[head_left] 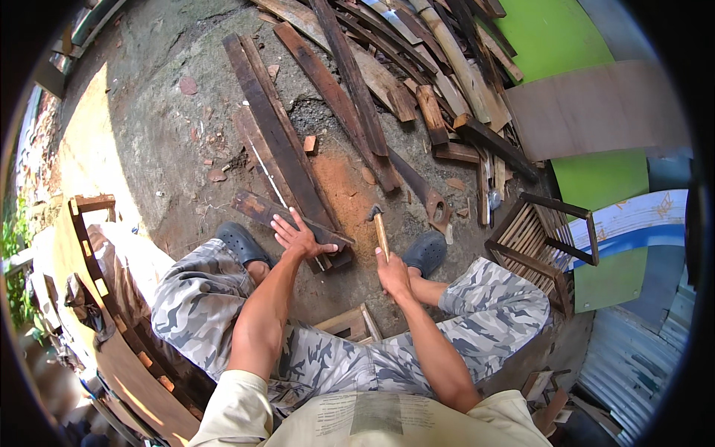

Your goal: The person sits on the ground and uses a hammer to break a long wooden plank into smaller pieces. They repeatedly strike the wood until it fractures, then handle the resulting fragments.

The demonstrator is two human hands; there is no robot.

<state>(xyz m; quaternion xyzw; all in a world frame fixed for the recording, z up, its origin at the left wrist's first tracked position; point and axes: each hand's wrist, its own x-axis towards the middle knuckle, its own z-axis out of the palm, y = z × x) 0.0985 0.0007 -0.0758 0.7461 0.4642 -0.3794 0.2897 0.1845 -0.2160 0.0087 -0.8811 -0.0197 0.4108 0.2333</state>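
Left hand: I see my left hand (pixel 296 235) reaching forward and down from a bent elbow, palm flat and fingers spread wide on a short dark plank (pixel 287 217); it presses rather than grips.
Right hand: my right hand (pixel 392 273) is closed around the wooden handle of a hammer (pixel 380 227); the forearm comes up from the lower edge between my knees, wrist straight, handle pointing away from me.
Hammer: one; its dark metal head sits at the far end, just right of the short dark plank and apart from it; I cannot tell whether the head touches the ground.
Short plank: one under my palm, lying crosswise on the concrete ground (pixel 156 141) in front of my feet, its right end near the hammer; it overlaps the near ends of the long boards.
Long boards: two dark long boards (pixel 269 130) lie side by side beyond the plank, running away from me; a thin pale strip lies along them.
Scrap pile: further planks (pixel 387 71) heaped at the top; too many and too tangled for me to count.
Shoes: two dark clogs, the left clog (pixel 241 243) beside my left hand, the right clog (pixel 426 252) just right of my right hand.
Handsaw: one, a rusty handsaw (pixel 421 192) on the ground beyond the hammer.
Slatted frame: one wooden slatted frame (pixel 540 231) at my right.
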